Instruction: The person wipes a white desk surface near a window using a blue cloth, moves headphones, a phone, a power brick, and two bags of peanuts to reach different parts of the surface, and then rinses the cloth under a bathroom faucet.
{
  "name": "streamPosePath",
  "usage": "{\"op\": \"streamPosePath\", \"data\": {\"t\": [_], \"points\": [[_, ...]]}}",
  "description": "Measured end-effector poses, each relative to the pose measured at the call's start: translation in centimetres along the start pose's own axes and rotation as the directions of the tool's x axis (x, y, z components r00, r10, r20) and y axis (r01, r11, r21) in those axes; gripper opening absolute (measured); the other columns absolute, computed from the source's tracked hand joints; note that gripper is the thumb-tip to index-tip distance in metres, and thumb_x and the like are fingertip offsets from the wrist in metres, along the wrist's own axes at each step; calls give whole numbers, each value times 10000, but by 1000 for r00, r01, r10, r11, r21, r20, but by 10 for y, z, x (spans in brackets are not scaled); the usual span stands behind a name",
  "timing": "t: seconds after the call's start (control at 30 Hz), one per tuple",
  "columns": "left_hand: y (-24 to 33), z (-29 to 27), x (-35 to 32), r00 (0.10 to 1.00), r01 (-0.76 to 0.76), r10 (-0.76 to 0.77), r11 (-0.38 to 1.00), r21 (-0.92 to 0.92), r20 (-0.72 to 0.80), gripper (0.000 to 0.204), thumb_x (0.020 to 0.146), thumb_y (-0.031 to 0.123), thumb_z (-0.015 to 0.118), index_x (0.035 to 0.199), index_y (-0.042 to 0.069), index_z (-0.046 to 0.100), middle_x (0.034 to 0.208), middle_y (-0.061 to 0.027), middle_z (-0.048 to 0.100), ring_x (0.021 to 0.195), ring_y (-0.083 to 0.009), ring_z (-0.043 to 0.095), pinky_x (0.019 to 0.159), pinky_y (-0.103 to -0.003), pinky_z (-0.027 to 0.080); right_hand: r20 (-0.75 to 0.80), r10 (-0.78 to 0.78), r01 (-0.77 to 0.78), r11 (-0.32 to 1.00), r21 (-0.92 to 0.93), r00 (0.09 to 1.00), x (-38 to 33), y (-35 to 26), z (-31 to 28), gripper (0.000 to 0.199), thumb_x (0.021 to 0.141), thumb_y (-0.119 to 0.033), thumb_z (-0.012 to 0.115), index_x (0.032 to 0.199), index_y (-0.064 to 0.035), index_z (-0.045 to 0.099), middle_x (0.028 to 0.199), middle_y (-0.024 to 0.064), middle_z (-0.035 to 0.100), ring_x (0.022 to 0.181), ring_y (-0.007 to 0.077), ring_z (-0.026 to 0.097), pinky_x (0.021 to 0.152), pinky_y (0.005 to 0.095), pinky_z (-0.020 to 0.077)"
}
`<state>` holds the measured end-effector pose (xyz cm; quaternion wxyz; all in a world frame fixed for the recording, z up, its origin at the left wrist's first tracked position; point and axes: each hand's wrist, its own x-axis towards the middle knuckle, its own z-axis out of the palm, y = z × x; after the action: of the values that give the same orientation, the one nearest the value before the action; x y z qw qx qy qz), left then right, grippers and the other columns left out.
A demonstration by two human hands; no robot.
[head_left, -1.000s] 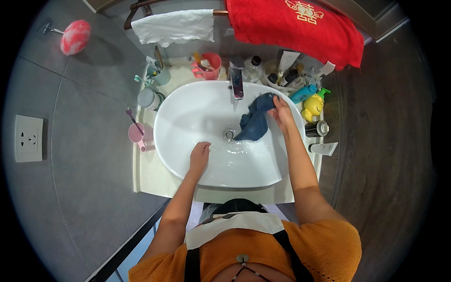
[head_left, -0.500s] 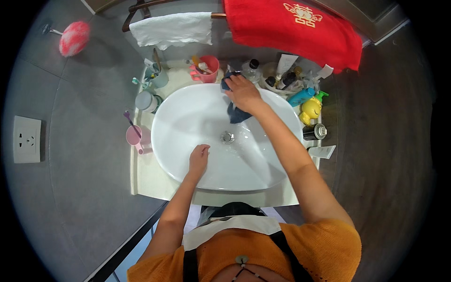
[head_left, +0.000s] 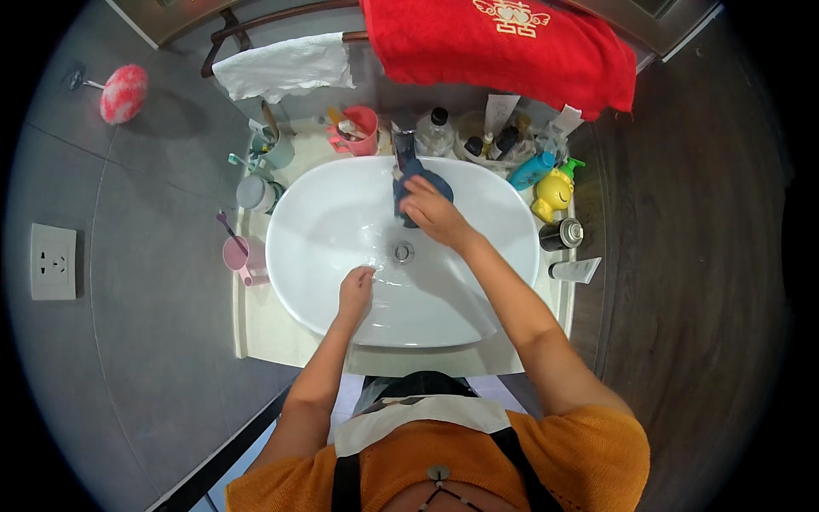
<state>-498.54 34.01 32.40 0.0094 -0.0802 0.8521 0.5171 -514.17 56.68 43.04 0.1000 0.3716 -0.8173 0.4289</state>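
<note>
My right hand point(head_left: 433, 213) grips a dark blue cloth point(head_left: 438, 180) that is draped around the chrome faucet point(head_left: 403, 143) at the far side of the basin. One end of the cloth hangs down toward the drain point(head_left: 403, 252). Over the near left part of the white oval washbasin point(head_left: 299, 247), my left hand point(head_left: 355, 291) is closed, its fingers curled together with nothing visible in them. Wet streaks shine on the basin floor near that hand.
Behind the basin stand a coral cup point(head_left: 363, 132), a clear bottle point(head_left: 437, 135) and a basket of toiletries point(head_left: 467, 141). A yellow pump bottle point(head_left: 554, 193) and a black can point(head_left: 560, 234) line the right. A pink mug point(head_left: 245, 258) sits left. A red towel point(head_left: 503, 64) hangs above.
My right hand has come toward me with the cloth, from the basin's far rim to in front of the faucet, uncovering the faucet's top. My left hand stays almost in place.
</note>
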Motion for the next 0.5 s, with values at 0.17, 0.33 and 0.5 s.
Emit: {"op": "streamPosePath", "data": {"t": [0.17, 0.33, 0.5], "points": [[-1, -3, 0, 997, 72, -72, 997, -26, 3, 166, 881, 101, 532, 961, 10, 645, 892, -129, 647, 784, -217, 621, 722, -311, 490, 24, 592, -592, 801, 89, 805, -53, 8, 5, 128, 881, -126, 523, 918, -62, 627, 1046, 121, 622, 1038, 307, 555, 832, 405, 458], [3, -1, -1, 993, 120, -118, 988, -98, 22, 156, 886, 79, 533, 974, 12, 643, 894, -90, 645, 810, -154, 596, 743, -270, 473, -53, 711, -695, 665, -273, 701, -62, 26, 23, 391, 825, -210, 632, 1190, -115, 527, 1001, 115, 610, 964, 326, 562, 805, 419, 483], [-5, 0, -2, 990, 136, -138, 986, -93, -9, 160, 873, 82, 532, 968, 18, 644, 871, -121, 641, 782, -202, 609, 729, -297, 479, 314, 601, -440, 775, -454, 735, -86, 50, 21, 470, 796, -154, 659, 1243, -148, 514, 1011, 80, 600, 972, 308, 575, 822, 414, 493]]}}
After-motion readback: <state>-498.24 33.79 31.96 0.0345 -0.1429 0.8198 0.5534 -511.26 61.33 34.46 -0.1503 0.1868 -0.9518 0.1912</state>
